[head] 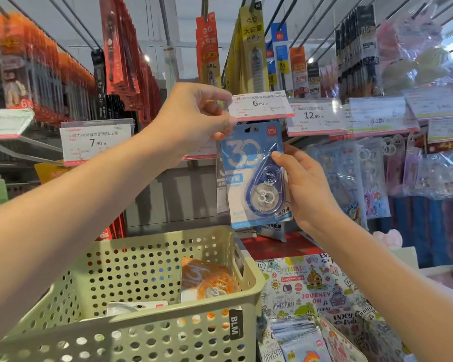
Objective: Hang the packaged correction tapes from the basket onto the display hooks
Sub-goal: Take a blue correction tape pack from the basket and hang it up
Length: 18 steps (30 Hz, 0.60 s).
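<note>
Step in hand, as judged: threading one pack onto its hook; others wait in the basket.

Basket [131, 325]: sage-green plastic, perforated walls, rolled rim, black label on the near corner; lower left of view; holds an orange-carded correction tape [207, 280] standing on edge against the right wall and a white-backed pack lying flat beside it.

Left hand [194, 118]: raised at centre; thumb and forefinger pinch the top left corner of the blue pack, just beside the price tag [259, 104] reading 6.00, a clear hinged holder on the hook's tip.

Blue correction tape pack [254, 173]: glossy card printed "30", clear moulded blister over a teardrop dispenser, punched hang slot at the top; held upright just under the tag; whether the slot is on the hook cannot be told.

Right hand [306, 189]: fingers curled round the pack's right edge, thumb on the blister.

Next move, as judged: line the slot up with the hook's tip under the tag, then slide the pack back; thin card may flex, so steady support from both hands is needed.
</note>
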Tool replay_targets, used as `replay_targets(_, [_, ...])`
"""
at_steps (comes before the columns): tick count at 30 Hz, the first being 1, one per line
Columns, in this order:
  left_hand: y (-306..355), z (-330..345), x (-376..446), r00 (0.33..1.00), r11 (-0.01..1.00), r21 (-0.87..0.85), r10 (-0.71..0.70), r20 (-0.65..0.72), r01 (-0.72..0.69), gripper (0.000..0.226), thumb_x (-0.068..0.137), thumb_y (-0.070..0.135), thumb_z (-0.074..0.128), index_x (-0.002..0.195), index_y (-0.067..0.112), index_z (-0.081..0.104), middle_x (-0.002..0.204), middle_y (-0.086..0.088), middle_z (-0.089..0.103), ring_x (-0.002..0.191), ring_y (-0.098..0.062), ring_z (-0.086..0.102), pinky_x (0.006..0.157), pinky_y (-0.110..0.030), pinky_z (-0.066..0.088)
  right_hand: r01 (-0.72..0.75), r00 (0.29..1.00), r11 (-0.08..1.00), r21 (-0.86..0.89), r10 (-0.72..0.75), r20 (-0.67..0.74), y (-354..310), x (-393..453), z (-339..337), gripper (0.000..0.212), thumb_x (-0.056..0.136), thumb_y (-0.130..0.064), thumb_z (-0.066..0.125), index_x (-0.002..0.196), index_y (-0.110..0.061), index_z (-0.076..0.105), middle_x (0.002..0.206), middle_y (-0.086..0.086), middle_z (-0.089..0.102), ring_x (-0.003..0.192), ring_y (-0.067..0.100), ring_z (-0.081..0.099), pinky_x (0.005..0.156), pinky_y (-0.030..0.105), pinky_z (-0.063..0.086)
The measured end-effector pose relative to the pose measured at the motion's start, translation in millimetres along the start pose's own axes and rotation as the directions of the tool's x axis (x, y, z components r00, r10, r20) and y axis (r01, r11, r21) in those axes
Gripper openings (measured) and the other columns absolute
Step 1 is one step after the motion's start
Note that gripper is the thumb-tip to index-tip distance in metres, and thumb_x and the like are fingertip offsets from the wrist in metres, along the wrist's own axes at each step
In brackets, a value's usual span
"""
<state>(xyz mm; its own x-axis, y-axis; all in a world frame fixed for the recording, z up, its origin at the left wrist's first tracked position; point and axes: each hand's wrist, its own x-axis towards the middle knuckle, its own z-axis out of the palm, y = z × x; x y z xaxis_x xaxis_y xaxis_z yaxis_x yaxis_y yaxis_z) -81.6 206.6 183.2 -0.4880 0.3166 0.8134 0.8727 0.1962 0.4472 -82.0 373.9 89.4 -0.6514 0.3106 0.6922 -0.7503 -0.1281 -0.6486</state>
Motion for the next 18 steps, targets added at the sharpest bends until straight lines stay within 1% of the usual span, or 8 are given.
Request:
replay_targets(3, [-1, 0, 0, 1.000, 1.000, -0.012, -0.007, -0.001, 0.007, 0.038, 0.081, 0.002, 0.069, 0.117, 0.008, 0.063, 0.074, -0.002, 0.066, 0.063, -0.007, 0.064, 0.070, -0.019, 0.059, -0.024, 1.000, 1.000, 0.000, 0.024, -0.012, 5, 2, -3, 0.012, 0.092, -0.013, 0.053, 0.094, -0.024, 0.058, 0.090, 0.000, 0.069, 0.076, 0.014, 0.066, 0.073, 0.031, 0.054])
replay_targets(5, [-1, 0, 1, 1.000, 1.000, -0.023, -0.017, -0.005, 0.017, 0.037, 0.080, 0.003, 0.070, 0.116, 0.010, 0.064, 0.075, -0.002, 0.067, 0.065, -0.009, 0.065, 0.074, -0.023, 0.059, -0.040, 0.999, 0.999, -0.010, 0.040, -0.005, 10, 6, -4, 0.011, 0.092, -0.013, 0.053, 0.095, -0.023, 0.058, 0.089, -0.001, 0.069, 0.074, 0.013, 0.066, 0.074, 0.031, 0.054])
replay_targets(8, [-2, 1, 1, 1.000, 0.999, -0.046, -0.015, -0.004, 0.015, 0.037, 0.080, 0.001, 0.070, 0.116, 0.009, 0.063, 0.076, -0.003, 0.067, 0.065, -0.010, 0.065, 0.075, -0.024, 0.059, -0.072, 0.997, 0.997, -0.014, 0.072, 0.003, 20, 13, -3, 0.012, 0.092, -0.012, 0.054, 0.100, -0.019, 0.059, 0.081, -0.004, 0.071, 0.067, 0.008, 0.069, 0.068, 0.028, 0.056])
replay_targets(10, [-3, 1, 1, 1.000, 0.999, -0.052, -0.008, -0.002, 0.008, 0.038, 0.080, 0.001, 0.070, 0.117, 0.008, 0.063, 0.076, -0.003, 0.067, 0.065, -0.010, 0.065, 0.073, -0.021, 0.059, -0.077, 0.997, 0.996, -0.041, 0.076, -0.006, 27, 18, -3, 0.015, 0.092, -0.012, 0.055, 0.105, -0.016, 0.058, 0.085, -0.002, 0.070, 0.068, 0.007, 0.069, 0.068, 0.027, 0.056])
replay_targets(13, [-3, 1, 0, 1.000, 0.998, -0.055, -0.003, -0.003, 0.002, 0.038, 0.079, 0.001, 0.070, 0.116, 0.009, 0.063, 0.076, -0.003, 0.066, 0.066, -0.010, 0.064, 0.073, -0.020, 0.059, -0.074, 0.997, 0.995, -0.070, 0.072, -0.032, 36, 25, -2, 0.013, 0.091, -0.012, 0.057, 0.102, -0.018, 0.059, 0.090, 0.001, 0.069, 0.073, 0.010, 0.068, 0.074, 0.032, 0.054])
replay_targets(15, [-4, 0, 0, 1.000, 0.998, -0.054, 0.007, -0.004, -0.007, 0.037, 0.079, -0.001, 0.070, 0.114, 0.009, 0.064, 0.075, -0.003, 0.064, 0.062, -0.006, 0.063, 0.072, -0.018, 0.058, -0.088, 0.995, 0.990, -0.109, 0.082, -0.052, 41, 30, -2, 0.012, 0.090, -0.013, 0.057, 0.101, -0.018, 0.060, 0.094, 0.003, 0.070, 0.077, 0.012, 0.068, 0.074, 0.031, 0.053])
replay_targets(18, [-7, 1, -1, 0.999, 0.998, -0.046, 0.038, -0.009, -0.039, 0.037, 0.078, -0.003, 0.070, 0.113, 0.008, 0.063, 0.074, -0.002, 0.061, 0.055, 0.000, 0.061, 0.071, -0.017, 0.058, -0.120, 0.991, 0.979, -0.164, 0.110, -0.070, 45, 34, -1, 0.023, 0.091, -0.018, 0.058, 0.113, -0.016, 0.059, 0.104, 0.006, 0.069, 0.084, 0.013, 0.068, 0.070, 0.027, 0.054])
